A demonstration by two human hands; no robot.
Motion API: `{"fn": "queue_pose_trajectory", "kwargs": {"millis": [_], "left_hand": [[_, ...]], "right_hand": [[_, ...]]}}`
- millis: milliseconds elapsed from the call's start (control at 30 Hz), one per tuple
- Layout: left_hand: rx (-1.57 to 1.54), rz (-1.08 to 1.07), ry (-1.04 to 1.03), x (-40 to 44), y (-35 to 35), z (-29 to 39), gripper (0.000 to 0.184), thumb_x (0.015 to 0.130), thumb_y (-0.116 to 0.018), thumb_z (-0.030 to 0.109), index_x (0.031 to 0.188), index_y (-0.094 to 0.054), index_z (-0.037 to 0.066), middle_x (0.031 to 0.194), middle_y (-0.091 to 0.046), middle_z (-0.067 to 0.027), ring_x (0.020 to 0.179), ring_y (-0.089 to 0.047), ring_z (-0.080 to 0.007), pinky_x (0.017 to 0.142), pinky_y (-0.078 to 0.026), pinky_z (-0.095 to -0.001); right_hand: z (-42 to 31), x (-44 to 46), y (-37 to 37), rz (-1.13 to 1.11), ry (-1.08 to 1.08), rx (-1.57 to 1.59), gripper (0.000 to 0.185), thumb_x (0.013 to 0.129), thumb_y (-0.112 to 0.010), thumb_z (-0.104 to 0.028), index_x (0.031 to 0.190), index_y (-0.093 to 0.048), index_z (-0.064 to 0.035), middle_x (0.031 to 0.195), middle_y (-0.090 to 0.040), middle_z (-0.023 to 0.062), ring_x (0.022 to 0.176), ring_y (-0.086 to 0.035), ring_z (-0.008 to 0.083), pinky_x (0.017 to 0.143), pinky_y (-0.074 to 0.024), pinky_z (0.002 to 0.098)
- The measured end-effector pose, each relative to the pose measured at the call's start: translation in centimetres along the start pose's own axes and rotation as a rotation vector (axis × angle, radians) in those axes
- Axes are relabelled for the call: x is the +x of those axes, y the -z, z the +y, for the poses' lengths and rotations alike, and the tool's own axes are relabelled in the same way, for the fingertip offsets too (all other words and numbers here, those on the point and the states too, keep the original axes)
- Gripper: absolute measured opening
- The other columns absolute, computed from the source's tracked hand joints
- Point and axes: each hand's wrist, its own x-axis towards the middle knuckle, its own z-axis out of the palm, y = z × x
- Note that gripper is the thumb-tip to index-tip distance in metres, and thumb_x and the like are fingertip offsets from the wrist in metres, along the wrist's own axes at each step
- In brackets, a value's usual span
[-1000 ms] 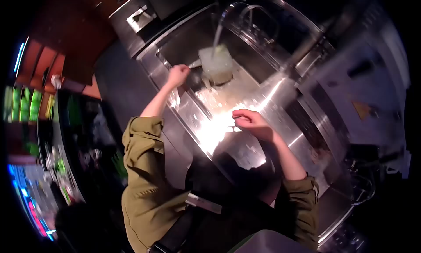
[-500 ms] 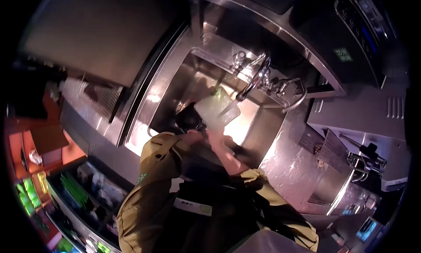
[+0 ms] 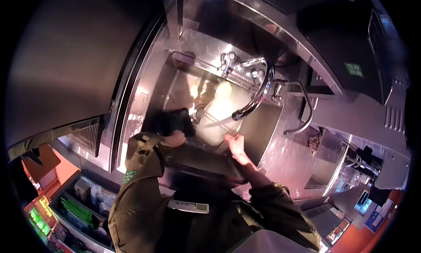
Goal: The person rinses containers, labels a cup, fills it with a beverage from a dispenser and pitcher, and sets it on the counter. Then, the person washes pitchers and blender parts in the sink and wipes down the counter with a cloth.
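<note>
My right hand point(image 3: 235, 144) pinches the near right edge of a clear plastic container point(image 3: 210, 133), low in the steel sink point(image 3: 263, 130). Water streams from the faucet spout point(image 3: 245, 113) toward this container, and whitish, cloudy water or glare blurs its outline. On the left side of the basin, my left hand point(image 3: 176, 139) is closed at the near edge of a dark, black item point(image 3: 175, 121); its exact kind is too dark to make out. The fingertips of that hand are partly hidden.
The curved chrome faucet point(image 3: 268, 84) arches over the basin from the back. A bent metal tube point(image 3: 307, 108) juts out at the right rear. Wet steel counter point(image 3: 280, 165) lies to the right, and a drawer with green packets point(image 3: 76, 211) is at lower left.
The clear container has gone from raised and tilted to lower in the sink under the stream. My hands have moved apart, the left one leftward with the black item. The view has shifted.
</note>
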Motion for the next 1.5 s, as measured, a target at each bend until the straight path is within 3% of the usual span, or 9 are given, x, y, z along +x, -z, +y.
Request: {"fn": "queue_pose_trajectory", "kwargs": {"millis": [100, 200, 300, 500, 867, 933, 1000, 1167, 1500], "left_hand": [[-0.04, 0.043, 0.135, -0.6, 0.7, 0.0, 0.015, 0.07, -0.053, 0.018, 0.073, -0.064, 0.009, 0.075, -0.062, -0.0128, 0.075, -0.061, -0.0283, 0.063, -0.048, -0.0409], [-0.146, 0.153, 0.219, -3.2, 7.5, 0.9, 0.014, 0.069, -0.055, 0.014, 0.08, -0.06, 0.006, 0.076, -0.062, -0.0142, 0.075, -0.061, -0.0274, 0.063, -0.048, -0.039], [-0.507, 0.004, 0.332, -3.8, 10.3, -0.2, 0.034, 0.07, -0.057, 0.019, 0.1, -0.048, 0.008, 0.086, -0.059, -0.0168, 0.088, -0.055, -0.0343, 0.074, -0.044, -0.0407], [-0.803, 0.257, 0.447, -5.2, 11.9, 2.0, 0.037, 0.068, -0.059, 0.019, 0.102, -0.045, 0.013, 0.092, -0.058, -0.0168, 0.09, -0.054, -0.0352, 0.076, -0.042, -0.0416], [-0.958, 0.45, 0.752, -3.0, 11.5, 1.6, 0.052, 0.06, -0.064, 0.025, 0.105, -0.048, 0.004, 0.086, -0.058, -0.0214, 0.084, -0.057, -0.0339, 0.077, -0.045, -0.0387], [-1.027, 0.494, 0.758, -2.6, 10.9, 1.6, 0.044, 0.06, -0.063, 0.024, 0.097, -0.053, 0.002, 0.086, -0.059, -0.019, 0.084, -0.058, -0.0306, 0.077, -0.045, -0.0364], [-1.345, 0.601, 0.748, -1.3, 9.2, 1.3, 0.037, 0.059, -0.063, 0.014, 0.091, -0.055, -0.002, 0.08, -0.059, -0.0184, 0.078, -0.059, -0.0296, 0.07, -0.047, -0.0334], [-2.196, 0.678, 0.705, 1.7, 8.9, 2.9, 0.021, 0.055, -0.056, -0.001, 0.073, -0.053, -0.012, 0.067, -0.055, -0.0146, 0.058, -0.057, -0.023, 0.05, -0.046, -0.0345], [-2.335, 0.721, 0.71, 5.8, 9.2, 5.4, 0.034, 0.066, -0.07, 0.012, 0.086, -0.053, -0.009, 0.078, -0.057, -0.0125, 0.064, -0.059, -0.0217, 0.055, -0.05, -0.0335]], "right_hand": [[-2.8, -0.7, 0.1, 0.044, 0.0, -0.164, 0.027, 0.064, -0.059, -0.021, 0.053, -0.056, 0.0042, 0.047, -0.049, 0.0049, 0.043, -0.043, 0.011, 0.04, -0.0354, 0.0298], [-1.6, 1.2, -1.3, 0.087, 0.062, -0.217, 0.067, 0.072, -0.061, -0.037, 0.116, -0.037, 0.0071, 0.057, -0.056, 0.0102, 0.049, -0.054, 0.0145, 0.05, -0.0444, 0.0274], [1.1, 5.7, -1.2, 0.277, 0.3, -0.642, 0.055, 0.074, -0.059, -0.038, 0.108, -0.048, 0.0044, 0.056, -0.056, 0.0089, 0.049, -0.056, 0.0168, 0.053, -0.046, 0.0273], [-3.6, 12.4, -0.9, -0.275, -0.299, -0.602, 0.046, 0.073, -0.056, -0.021, 0.11, -0.044, 0.0049, 0.092, -0.058, 0.0217, 0.064, -0.062, 0.0271, 0.047, -0.0492, 0.0338], [-7.3, 11.4, 4.3, -0.542, -0.066, -0.132, 0.017, 0.073, -0.055, -0.017, 0.079, -0.055, -0.0003, 0.066, -0.053, 0.0068, 0.052, -0.054, 0.0188, 0.043, -0.0432, 0.0318], [-8.5, 12.9, 5.0, -0.825, 0.413, -0.493, 0.021, 0.074, -0.055, -0.021, 0.076, -0.055, 0.0002, 0.065, -0.053, 0.0084, 0.053, -0.055, 0.0194, 0.044, -0.0437, 0.033], [-11.3, 9.9, 4.2, -0.499, -0.1, -0.499, 0.028, 0.077, -0.052, -0.026, 0.078, -0.056, 0.0017, 0.063, -0.057, 0.0144, 0.055, -0.059, 0.0242, 0.05, -0.0479, 0.0356], [-13.8, 3.8, 4.9, -0.107, -0.022, -0.644, 0.038, 0.078, -0.051, -0.032, 0.087, -0.056, 0.0044, 0.065, -0.06, 0.02, 0.052, -0.06, 0.0285, 0.057, -0.0502, 0.0353], [-11.2, -3.5, 10.4, 0.314, 0.187, -0.293, 0.064, 0.075, -0.06, -0.039, 0.11, -0.04, 0.0108, 0.053, -0.054, 0.0103, 0.041, -0.054, 0.017, 0.044, -0.0439, 0.0275]]}}
